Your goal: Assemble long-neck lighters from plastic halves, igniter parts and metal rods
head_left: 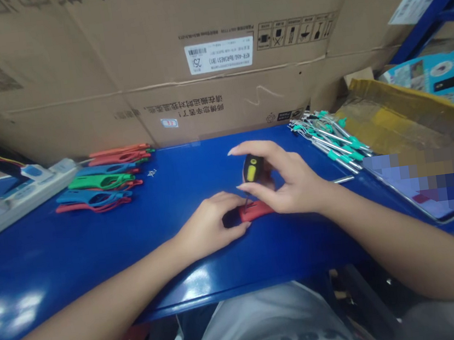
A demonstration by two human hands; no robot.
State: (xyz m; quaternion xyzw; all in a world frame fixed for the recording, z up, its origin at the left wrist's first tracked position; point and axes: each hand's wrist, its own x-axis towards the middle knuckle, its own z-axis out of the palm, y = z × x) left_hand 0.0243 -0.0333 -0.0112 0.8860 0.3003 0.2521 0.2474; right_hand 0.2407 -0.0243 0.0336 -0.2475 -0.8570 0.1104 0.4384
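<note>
- left hand: it curls shut on the red handle and holds it down on the blue bench
- right hand: finger and thumb pinch a black and yellow handle just above the red handle
- thin metal pin: it sits between the two handles
- colored handles: they lie in a pile left of the red handle
- green-tipped rods: they lie in a heap right of the red handle
- cardboard boxes: they stand far behind the red handle

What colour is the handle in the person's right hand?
Black with a yellow patch on the handle in the right hand, clearest in the head view.
</note>
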